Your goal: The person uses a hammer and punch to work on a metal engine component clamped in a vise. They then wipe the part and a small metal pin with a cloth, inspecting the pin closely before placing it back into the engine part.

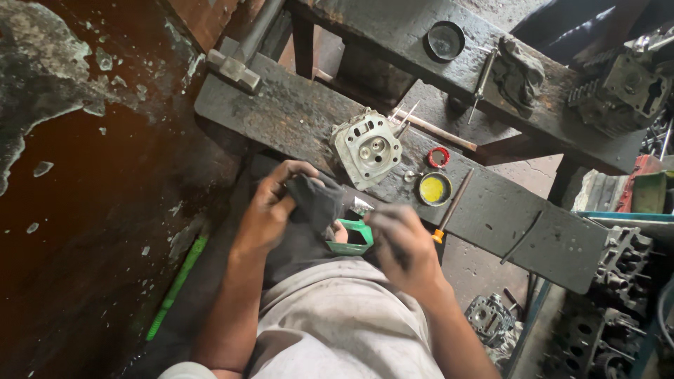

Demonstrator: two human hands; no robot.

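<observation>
My left hand (pixel 269 208) grips a dark grey rag (pixel 317 200) bunched above my lap. My right hand (pixel 401 247) is blurred, its fingers closed near the rag and a small shiny metal piece (pixel 362 205); I cannot tell whether it holds that piece. Under the hands lies a green box-shaped object (pixel 354 238). On the dark wooden bench (pixel 295 112) just beyond stands a grey metal cylinder head (pixel 366 149). Next to it lie a small red ring (pixel 439 156), a round tin of yellow paste (pixel 434 189) and an orange-handled tool (pixel 451 207).
A higher plank (pixel 414 49) carries a round metal lid (pixel 446 39), a thin rod (pixel 483 83) and a dirty rag (pixel 521 70). Engine parts (pixel 625 88) crowd the right side and the floor (pixel 490 317). A green strip (pixel 175 284) lies on the rusty left surface.
</observation>
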